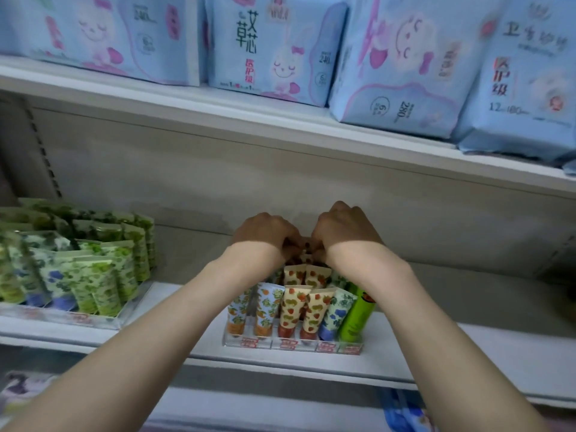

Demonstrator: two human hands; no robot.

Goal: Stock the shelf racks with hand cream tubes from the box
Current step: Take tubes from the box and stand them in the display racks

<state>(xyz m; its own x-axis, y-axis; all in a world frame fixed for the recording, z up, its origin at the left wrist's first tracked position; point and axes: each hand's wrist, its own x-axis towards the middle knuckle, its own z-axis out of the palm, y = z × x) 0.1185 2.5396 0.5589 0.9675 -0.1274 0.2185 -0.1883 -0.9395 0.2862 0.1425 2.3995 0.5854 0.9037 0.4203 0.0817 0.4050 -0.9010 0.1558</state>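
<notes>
Reaching to the back of the clear rack (293, 345) on the shelf, L hand (267, 232) & R hand (345, 226), fingers curled tight, both pinch the strawberry-print hand cream tube (304, 256), which sits btwn them, directly under the knuckles, behind the front rows.

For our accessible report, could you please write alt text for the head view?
A left hand and a right hand, close together, grip tubes at the back of a clear rack of patterned tubes on a white shelf. A second rack of green tubes stands to its left, and blue packs sit higher up.
</notes>
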